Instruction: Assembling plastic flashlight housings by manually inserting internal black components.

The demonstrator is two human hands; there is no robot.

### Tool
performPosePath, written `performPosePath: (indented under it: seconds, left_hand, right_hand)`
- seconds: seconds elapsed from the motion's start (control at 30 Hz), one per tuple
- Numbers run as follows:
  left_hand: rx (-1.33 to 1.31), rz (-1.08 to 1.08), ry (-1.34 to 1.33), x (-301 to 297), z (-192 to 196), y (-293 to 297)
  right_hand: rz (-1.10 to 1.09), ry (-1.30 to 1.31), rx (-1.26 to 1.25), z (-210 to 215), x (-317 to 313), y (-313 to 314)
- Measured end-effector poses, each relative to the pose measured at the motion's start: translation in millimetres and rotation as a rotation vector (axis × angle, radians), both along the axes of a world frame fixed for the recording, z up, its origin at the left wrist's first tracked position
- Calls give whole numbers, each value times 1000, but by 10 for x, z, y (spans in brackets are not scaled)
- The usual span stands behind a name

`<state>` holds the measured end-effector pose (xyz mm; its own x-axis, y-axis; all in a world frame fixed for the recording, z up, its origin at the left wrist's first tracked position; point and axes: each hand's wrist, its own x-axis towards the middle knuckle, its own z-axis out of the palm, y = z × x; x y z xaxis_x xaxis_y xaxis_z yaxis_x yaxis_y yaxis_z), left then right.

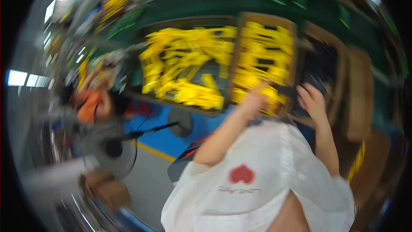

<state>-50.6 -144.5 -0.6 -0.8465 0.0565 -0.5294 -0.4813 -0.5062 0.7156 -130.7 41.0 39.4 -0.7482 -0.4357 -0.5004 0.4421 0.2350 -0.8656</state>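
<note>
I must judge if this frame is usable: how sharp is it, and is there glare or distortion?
Head view: strong motion blur smears everything, including the yellow parts and both hands, left hand and right hand; fisheye bending curves edges near the rim; bright white lights glare at the left; what the hands hold cannot be told.

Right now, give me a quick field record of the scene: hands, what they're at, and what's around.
view: heavily motion-blurred
left hand: raised at the cardboard box of yellow parts, contact unclear
right hand: beside a dark object, grip unclear
tray: dark tray of yellow parts left of the box
garment: white cloth over the lap
left side: another person in orange; a fan on the floor
</note>
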Motion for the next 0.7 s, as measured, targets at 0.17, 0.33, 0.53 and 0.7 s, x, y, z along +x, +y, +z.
performPosePath:
  seconds: [0.17, 0.33, 0.53, 0.7]
  left_hand:
    - [-67, 16, 230, 255, 36, -84]
    - [-609, 378, 179, 540, 112, -109]
    - [-539, 850, 100, 1042, 340, -54]
    - [-524, 888, 46, 1088, 365, -45]
  right_hand:
    - [110, 302, -20, -422, 112, -298]
    - [367, 239, -146, -473, 29, -686]
    - [571, -57, -214, -68, 117, -1227]
    - [766, 239, -250, -83, 267, -1373]
